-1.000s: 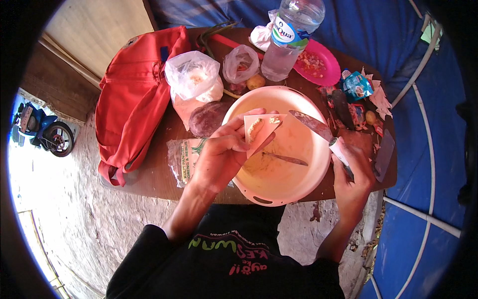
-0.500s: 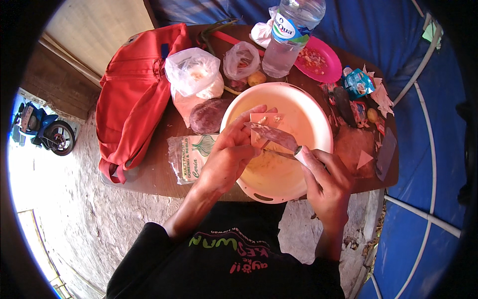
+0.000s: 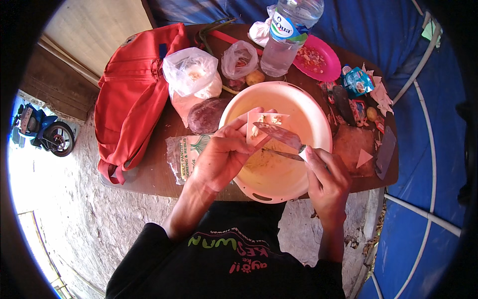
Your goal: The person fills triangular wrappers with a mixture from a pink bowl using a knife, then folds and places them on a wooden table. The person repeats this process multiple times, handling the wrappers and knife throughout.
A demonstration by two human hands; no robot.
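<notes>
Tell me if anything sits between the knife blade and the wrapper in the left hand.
Nothing visible does. The knife in the right hand lies directly across the square wrapper that the left hand holds above the bowl.

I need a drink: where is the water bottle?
In the head view, the water bottle stands at the table's far edge, right of centre, beside the pink plate.

Person wears a black long-sleeved top, both sleeves pushed up to around the elbow, forearms bare below that. Chest carries printed lettering in two colours, a green line over a smaller pink-red line, reading upside down from the head view. Left hand (image 3: pixel 221 157) and right hand (image 3: pixel 326 182) are bare: no gloves, rings, watch or bands visible on either wrist.
</notes>
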